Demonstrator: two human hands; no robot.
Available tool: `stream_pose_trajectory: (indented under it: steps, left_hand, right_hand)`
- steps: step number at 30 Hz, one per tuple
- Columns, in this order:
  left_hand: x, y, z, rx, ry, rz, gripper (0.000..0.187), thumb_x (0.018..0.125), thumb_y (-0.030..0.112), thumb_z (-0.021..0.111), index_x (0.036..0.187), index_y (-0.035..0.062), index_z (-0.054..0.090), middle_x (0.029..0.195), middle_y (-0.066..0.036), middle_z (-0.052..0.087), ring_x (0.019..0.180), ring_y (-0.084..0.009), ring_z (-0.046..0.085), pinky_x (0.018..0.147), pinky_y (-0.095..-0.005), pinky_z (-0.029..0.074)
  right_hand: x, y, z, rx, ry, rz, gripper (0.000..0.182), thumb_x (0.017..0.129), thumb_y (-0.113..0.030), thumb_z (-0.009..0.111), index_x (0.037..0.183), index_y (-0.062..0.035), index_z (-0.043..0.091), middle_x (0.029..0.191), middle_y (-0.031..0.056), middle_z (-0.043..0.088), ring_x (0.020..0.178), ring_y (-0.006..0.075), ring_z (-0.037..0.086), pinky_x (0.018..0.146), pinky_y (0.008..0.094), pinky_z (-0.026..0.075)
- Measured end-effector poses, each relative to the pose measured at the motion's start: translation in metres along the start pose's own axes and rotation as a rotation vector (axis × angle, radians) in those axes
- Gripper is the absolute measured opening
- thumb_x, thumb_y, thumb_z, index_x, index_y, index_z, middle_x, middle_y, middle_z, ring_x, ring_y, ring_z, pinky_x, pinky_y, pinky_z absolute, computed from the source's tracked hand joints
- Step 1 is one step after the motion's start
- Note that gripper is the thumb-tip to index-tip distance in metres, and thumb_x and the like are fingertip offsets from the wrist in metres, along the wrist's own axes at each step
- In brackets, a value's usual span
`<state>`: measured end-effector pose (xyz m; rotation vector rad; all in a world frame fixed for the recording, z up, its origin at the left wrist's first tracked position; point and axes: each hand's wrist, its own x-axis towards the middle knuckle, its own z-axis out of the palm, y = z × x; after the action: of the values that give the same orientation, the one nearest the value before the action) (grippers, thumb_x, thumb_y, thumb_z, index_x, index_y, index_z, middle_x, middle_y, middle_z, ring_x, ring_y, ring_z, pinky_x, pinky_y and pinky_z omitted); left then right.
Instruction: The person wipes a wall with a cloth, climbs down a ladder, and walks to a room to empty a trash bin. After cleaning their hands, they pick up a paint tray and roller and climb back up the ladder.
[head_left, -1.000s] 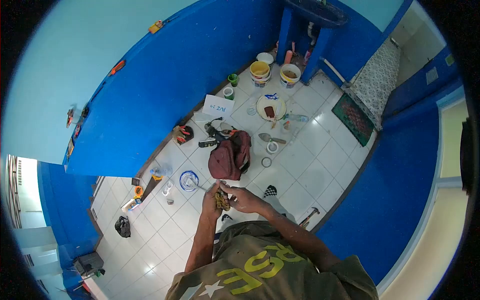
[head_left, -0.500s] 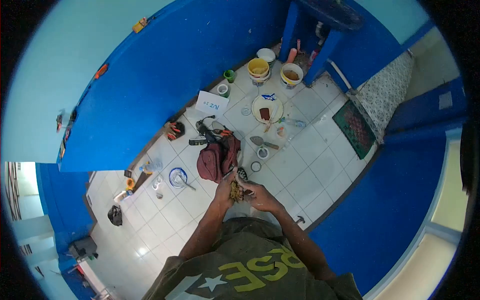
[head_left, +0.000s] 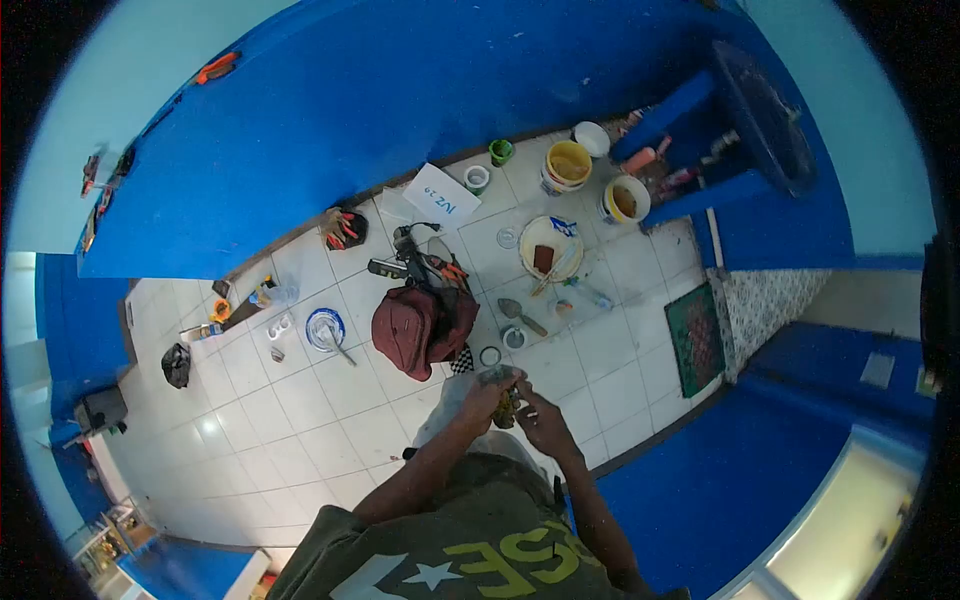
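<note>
My left hand (head_left: 482,402) and my right hand (head_left: 543,422) meet in front of my shirt, fingers closed around a small crumpled yellow-brown thing (head_left: 507,410). Its kind cannot be made out, and the fingers cover part of it. Beyond my hands, on the tiled floor, lies a maroon bag (head_left: 405,330) with a black-handled tool and orange-handled tools (head_left: 447,268) at its top. A roll or ring (head_left: 490,356) lies just past my fingertips. A trowel (head_left: 522,317) rests near a small grey-filled cup (head_left: 514,338).
Along the blue wall stand a yellow bucket (head_left: 567,165), a white bucket (head_left: 627,200) and a green cup (head_left: 501,152). A cream lid (head_left: 551,250) holds a brown block. Left of the bag are a blue-rimmed lid (head_left: 325,330) and a black bag (head_left: 176,366). A dark mat (head_left: 695,340) lies right.
The view has turned and shifted, so the floor things appear moved. Both hands stay together on the yellow-brown thing; the fingers have changed position around it.
</note>
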<state>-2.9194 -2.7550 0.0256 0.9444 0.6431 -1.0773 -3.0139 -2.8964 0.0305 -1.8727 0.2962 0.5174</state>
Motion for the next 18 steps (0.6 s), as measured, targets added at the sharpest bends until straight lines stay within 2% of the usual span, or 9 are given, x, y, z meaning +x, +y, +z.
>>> stream_pose_trajectory:
  steps: [1, 2, 3, 5, 7, 9, 11, 17, 18]
  left_hand:
    - [0.013, 0.0, -0.005, -0.028, 0.061, 0.017, 0.026, 0.095, 0.028, 0.062, 0.104, 0.0036, 0.064, 0.088, -0.003, 0.064, 0.071, -0.0119, 0.06, 0.059, -0.0281, 0.049]
    - [0.02, 0.002, -0.011, -0.058, -0.002, 0.088, 0.023, 0.096, 0.026, 0.06, 0.103, 0.0037, 0.062, 0.087, -0.003, 0.064, 0.072, -0.0141, 0.061, 0.06, -0.0292, 0.049]
    - [0.024, 0.009, -0.016, -0.075, -0.003, 0.084, 0.023, 0.096, 0.026, 0.06, 0.103, 0.0037, 0.062, 0.087, -0.003, 0.064, 0.072, -0.0141, 0.061, 0.06, -0.0292, 0.049]
    - [0.029, 0.019, -0.023, -0.16, -0.016, 0.048, 0.021, 0.097, 0.025, 0.059, 0.1, 0.0039, 0.061, 0.087, -0.004, 0.064, 0.074, -0.016, 0.062, 0.061, -0.0307, 0.05]
    - [0.036, 0.028, -0.022, -0.255, 0.034, 0.012, 0.025, 0.093, 0.028, 0.064, 0.094, 0.0038, 0.063, 0.084, -0.004, 0.064, 0.068, -0.0142, 0.06, 0.059, -0.0294, 0.049]
    - [0.045, 0.027, -0.033, -0.216, -0.011, 0.115, 0.023, 0.096, 0.027, 0.059, 0.096, 0.004, 0.061, 0.083, -0.006, 0.064, 0.073, -0.0167, 0.063, 0.062, -0.0314, 0.052]
    - [0.049, 0.024, -0.037, -0.241, 0.02, 0.101, 0.024, 0.096, 0.028, 0.06, 0.094, 0.0044, 0.061, 0.082, -0.006, 0.065, 0.071, -0.0164, 0.063, 0.061, -0.0309, 0.052]
    - [0.054, 0.022, -0.029, -0.318, 0.076, 0.014, 0.03, 0.093, 0.036, 0.064, 0.092, 0.0062, 0.061, 0.079, -0.005, 0.065, 0.063, -0.0146, 0.061, 0.056, -0.0284, 0.05]
    - [0.055, 0.019, -0.023, -0.31, 0.096, 0.032, 0.03, 0.093, 0.037, 0.064, 0.092, 0.0064, 0.061, 0.078, -0.005, 0.065, 0.062, -0.0145, 0.061, 0.055, -0.0281, 0.049]
  right_hand:
    - [0.01, 0.004, 0.0, -0.071, -0.03, 0.013, 0.071, 0.084, 0.007, 0.056, 0.149, -0.0058, 0.032, 0.129, 0.0211, 0.058, 0.079, 0.0156, 0.061, 0.074, 0.0306, 0.053]
    - [0.02, 0.001, 0.0, -0.008, -0.059, 0.008, 0.072, 0.083, 0.006, 0.055, 0.15, -0.0045, 0.029, 0.129, 0.0216, 0.058, 0.08, 0.0168, 0.062, 0.074, 0.0305, 0.053]
    - [0.028, -0.004, 0.0, 0.055, -0.087, -0.038, 0.074, 0.082, 0.007, 0.054, 0.15, -0.0038, 0.027, 0.126, 0.0224, 0.059, 0.081, 0.0182, 0.063, 0.075, 0.0305, 0.053]
    - [0.044, -0.008, 0.002, -0.045, -0.126, -0.047, 0.076, 0.082, 0.006, 0.054, 0.151, -0.0056, 0.025, 0.121, 0.0224, 0.061, 0.084, 0.0215, 0.065, 0.074, 0.0319, 0.053]
    - [0.057, -0.01, 0.004, -0.101, -0.129, -0.043, 0.077, 0.082, 0.006, 0.054, 0.152, -0.007, 0.024, 0.116, 0.0223, 0.062, 0.085, 0.0238, 0.065, 0.073, 0.0327, 0.054]
    - [0.067, -0.02, 0.002, -0.144, -0.144, -0.048, 0.078, 0.082, 0.005, 0.054, 0.152, -0.0083, 0.023, 0.112, 0.0221, 0.063, 0.087, 0.026, 0.066, 0.072, 0.0335, 0.054]
    - [0.075, -0.031, -0.005, -0.106, -0.215, 0.02, 0.079, 0.083, 0.0, 0.058, 0.152, -0.0157, 0.023, 0.119, 0.0259, 0.057, 0.102, 0.0412, 0.06, 0.083, 0.0449, 0.052]
    - [0.083, -0.009, -0.022, -0.175, -0.289, -0.016, 0.068, 0.085, -0.005, 0.059, 0.147, -0.0133, 0.035, 0.12, 0.0227, 0.056, 0.101, 0.0398, 0.06, 0.084, 0.0455, 0.051]
    - [0.083, -0.003, -0.026, -0.232, -0.276, -0.086, 0.07, 0.084, -0.001, 0.058, 0.149, -0.0134, 0.033, 0.116, 0.0218, 0.058, 0.093, 0.0338, 0.062, 0.078, 0.041, 0.052]
